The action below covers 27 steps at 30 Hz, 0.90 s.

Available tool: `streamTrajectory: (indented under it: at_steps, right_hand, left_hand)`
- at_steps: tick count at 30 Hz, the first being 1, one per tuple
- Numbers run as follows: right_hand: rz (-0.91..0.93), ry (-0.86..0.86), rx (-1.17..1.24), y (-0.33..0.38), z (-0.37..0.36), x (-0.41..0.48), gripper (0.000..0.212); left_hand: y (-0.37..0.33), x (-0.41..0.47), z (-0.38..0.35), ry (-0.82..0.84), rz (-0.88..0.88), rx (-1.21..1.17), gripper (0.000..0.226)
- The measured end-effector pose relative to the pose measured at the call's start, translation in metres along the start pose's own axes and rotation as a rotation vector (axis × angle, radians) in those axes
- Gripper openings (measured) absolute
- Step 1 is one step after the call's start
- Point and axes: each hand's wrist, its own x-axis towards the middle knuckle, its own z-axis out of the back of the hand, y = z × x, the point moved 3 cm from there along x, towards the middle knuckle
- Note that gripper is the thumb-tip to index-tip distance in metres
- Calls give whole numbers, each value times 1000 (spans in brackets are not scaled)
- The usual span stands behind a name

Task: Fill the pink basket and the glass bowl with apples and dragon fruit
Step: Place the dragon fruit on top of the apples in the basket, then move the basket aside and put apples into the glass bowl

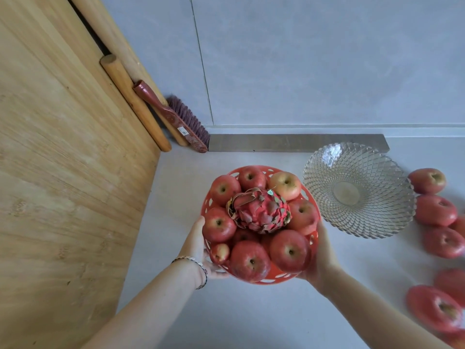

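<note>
The pink basket [276, 277], a round red-pink plastic one with cut-out holes, sits in the middle of the view, held between both hands. Several red apples [249, 260] ring its inside and a dragon fruit [260, 210] lies on top at the centre. My left hand [198, 248] grips the basket's left side and my right hand [320, 258] cups its right side. The glass bowl [359, 190], clear with a diamond pattern, stands to the right of the basket with nothing in it. Several loose apples [435, 210] lie on the counter at the far right.
A big wooden board [63, 172] fills the left side, with wooden rolling pins [136, 102] and a red brush [173, 117] leaning beside it. A grey stone strip [297, 142] lies along the tiled back wall behind the bowl. The counter [251, 318] is light grey.
</note>
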Motion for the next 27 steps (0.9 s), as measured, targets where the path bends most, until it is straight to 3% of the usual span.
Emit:
streamTrajectory:
  at_steps: [18,22,25,27]
  right_hand:
    - [86,-9,52,82,-85,38,65]
    - [117,34,5,83,-86,37,59]
    - [195,23,-138,80,-78,32,49]
    - [288,-103,-336,77,-63,25,45]
  left_hand:
    - [-124,24,-39,-30,-231,8,47]
    - [-123,26,-39,2,-289,147,54]
    - [-117,20,-34,-199,-477,467,56]
    - [-112,7,-35,-312,-668,648,54]
